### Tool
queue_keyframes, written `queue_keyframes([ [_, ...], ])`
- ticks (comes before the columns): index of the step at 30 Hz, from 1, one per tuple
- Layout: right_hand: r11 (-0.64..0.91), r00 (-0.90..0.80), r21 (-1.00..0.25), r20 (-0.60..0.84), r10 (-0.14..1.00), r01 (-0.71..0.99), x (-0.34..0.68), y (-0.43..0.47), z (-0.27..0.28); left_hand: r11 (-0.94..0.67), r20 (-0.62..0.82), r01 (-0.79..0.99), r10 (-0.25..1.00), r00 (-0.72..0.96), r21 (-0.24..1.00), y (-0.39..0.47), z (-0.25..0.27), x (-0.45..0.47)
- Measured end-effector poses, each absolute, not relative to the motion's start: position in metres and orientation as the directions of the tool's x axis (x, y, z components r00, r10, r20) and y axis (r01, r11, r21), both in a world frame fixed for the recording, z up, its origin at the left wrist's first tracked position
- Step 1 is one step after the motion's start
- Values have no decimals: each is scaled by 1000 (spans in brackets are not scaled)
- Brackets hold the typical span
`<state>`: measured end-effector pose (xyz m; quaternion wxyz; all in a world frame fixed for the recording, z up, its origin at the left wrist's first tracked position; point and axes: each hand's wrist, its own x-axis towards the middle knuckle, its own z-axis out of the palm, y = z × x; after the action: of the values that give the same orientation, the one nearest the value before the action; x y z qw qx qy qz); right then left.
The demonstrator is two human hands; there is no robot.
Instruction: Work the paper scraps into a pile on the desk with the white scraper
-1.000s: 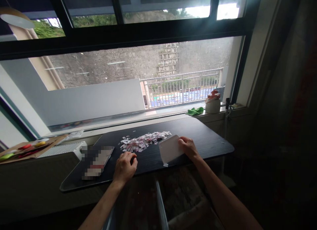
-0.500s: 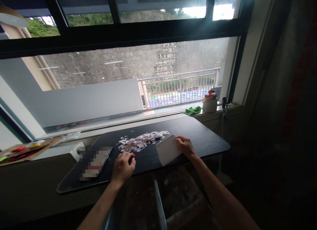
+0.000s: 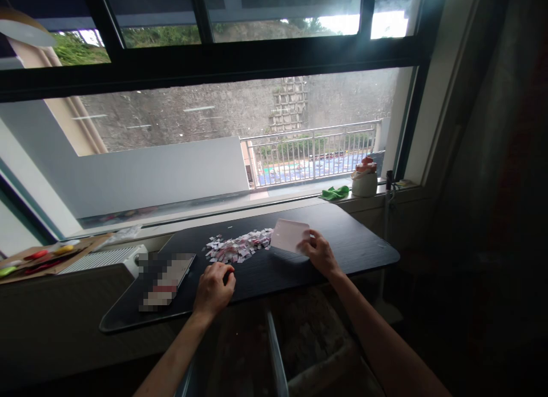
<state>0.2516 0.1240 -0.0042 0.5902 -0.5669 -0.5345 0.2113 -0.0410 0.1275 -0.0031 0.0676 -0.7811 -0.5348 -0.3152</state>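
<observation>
White card [image 3: 289, 235], pinched at its right end by the fingers of the right hand [image 3: 322, 256], overlaps the paper scraps [image 3: 237, 247] in view; a low, level edge against the tabletop [image 3: 346, 237] should limit scattering. The left hand [image 3: 213, 287] curls loosely, thumb apart.

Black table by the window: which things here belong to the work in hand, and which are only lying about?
Seemingly in use:
white card, in the right hand
paper pieces, heaped
black table under them

Seemingly lying about:
flat thing, partly blurred
green cloth
white jar with reddish top, beside the cloth
</observation>
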Motion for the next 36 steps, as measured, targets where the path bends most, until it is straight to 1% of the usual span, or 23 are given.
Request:
queue_keyframes([
  [4, 234, 321, -873, 389, 864, 428, 248, 127, -1, -417, 573, 879, 789, 223, 231, 127, -3, -40],
  [6, 221, 307, -874, 373, 876, 433, 247, 128, 1, -417, 576, 879, 787, 223, 230, 126, -3, -40],
  [10, 227, 253, -907, 327, 911, 355, 247, 127, 2, -420, 574, 878, 787, 226, 230, 126, -2, -39],
  [14, 260, 255, -927, 329, 909, 268, 246, 124, 3, -421, 580, 877, 784, 224, 231, 126, -2, -39],
  [18, 296, 182, -923, 344, 921, 247, 244, 122, 3, -423, 573, 877, 787, 229, 230, 126, -2, -39],
  [22, 279, 103, -939, 303, 947, 199, 243, 119, 6, -415, 560, 881, 796, 231, 226, 125, -2, -39],
  [27, 267, 163, -957, 282, 945, 112, 243, 116, 9, -415, 571, 882, 788, 227, 221, 125, -1, -39],
  [33, 247, 76, -964, 255, 964, 99, 243, 115, 9, -416, 566, 882, 791, 230, 223, 125, -1, -39],
  [36, 240, 88, -968, 246, 965, 70, 244, 115, 9, -409, 561, 884, 797, 225, 227, 125, -1, -39],
])
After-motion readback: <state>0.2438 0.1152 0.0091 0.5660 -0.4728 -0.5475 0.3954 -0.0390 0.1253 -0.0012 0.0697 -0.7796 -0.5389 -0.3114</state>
